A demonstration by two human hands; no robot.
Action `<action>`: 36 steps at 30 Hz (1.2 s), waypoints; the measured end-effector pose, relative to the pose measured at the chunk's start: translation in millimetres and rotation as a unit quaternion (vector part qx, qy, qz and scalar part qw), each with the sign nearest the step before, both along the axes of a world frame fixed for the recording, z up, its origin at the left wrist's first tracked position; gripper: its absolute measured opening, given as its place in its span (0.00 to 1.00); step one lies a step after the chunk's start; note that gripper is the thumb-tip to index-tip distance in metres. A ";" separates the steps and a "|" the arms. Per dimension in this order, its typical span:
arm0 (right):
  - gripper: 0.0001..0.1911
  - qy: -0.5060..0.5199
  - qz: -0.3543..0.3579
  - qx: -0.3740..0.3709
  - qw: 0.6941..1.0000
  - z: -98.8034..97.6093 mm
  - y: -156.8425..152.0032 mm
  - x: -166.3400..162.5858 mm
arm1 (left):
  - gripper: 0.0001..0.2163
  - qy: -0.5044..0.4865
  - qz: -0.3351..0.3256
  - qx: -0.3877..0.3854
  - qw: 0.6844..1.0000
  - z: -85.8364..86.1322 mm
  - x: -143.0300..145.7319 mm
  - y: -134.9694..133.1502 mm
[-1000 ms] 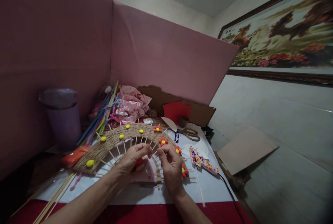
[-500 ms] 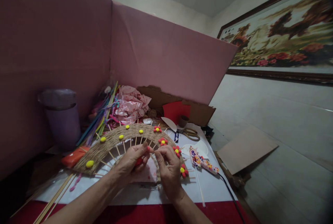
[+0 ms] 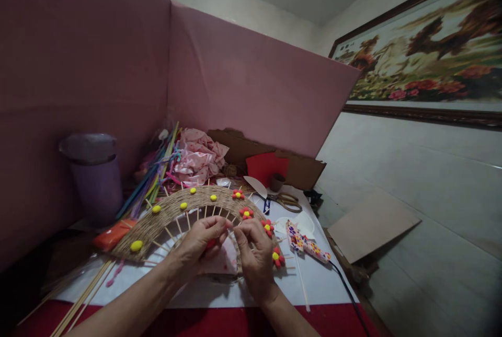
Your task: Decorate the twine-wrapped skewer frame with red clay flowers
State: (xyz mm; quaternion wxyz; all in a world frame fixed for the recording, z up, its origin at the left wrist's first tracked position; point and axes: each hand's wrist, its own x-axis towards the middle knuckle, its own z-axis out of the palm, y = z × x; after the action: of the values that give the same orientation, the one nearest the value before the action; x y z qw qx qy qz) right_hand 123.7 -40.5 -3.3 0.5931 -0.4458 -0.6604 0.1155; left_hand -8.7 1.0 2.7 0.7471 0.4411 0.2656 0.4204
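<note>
A half-round fan of woven straw (image 3: 164,214) on wooden sticks lies on the white sheet, dotted with yellow clay blobs (image 3: 136,245) and red clay flowers (image 3: 246,213). My left hand (image 3: 201,243) rests over the fan's hub, fingers curled round a lump of red clay (image 3: 210,243). My right hand (image 3: 254,253) is beside it with fingers pinched. The fingertips of both hands meet over a tiny piece that I cannot make out.
A patterned glue gun (image 3: 304,243) with a black cord lies right of my hands. Scissors (image 3: 285,200), red paper (image 3: 266,167) and cardboard sit behind. Coloured sticks (image 3: 151,183), pink fabric (image 3: 198,157), a purple bin (image 3: 96,180) and an orange clay pack (image 3: 112,235) are at left.
My two hands have closed the gap between them; the fingertips now touch above the fan's hub. Nothing else has moved.
</note>
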 end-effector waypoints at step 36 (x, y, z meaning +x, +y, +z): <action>0.06 -0.055 0.012 0.048 0.997 0.8 -1.2 -0.6 | 0.14 0.010 -0.023 0.004 1.000 -7.2 -0.8 -0.1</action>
State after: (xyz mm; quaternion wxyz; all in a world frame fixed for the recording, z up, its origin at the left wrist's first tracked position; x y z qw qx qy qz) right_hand 123.1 -41.7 -2.5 0.5753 -0.4148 -0.7019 0.0658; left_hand -9.6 0.9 -4.5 0.7520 0.4543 0.2611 0.4000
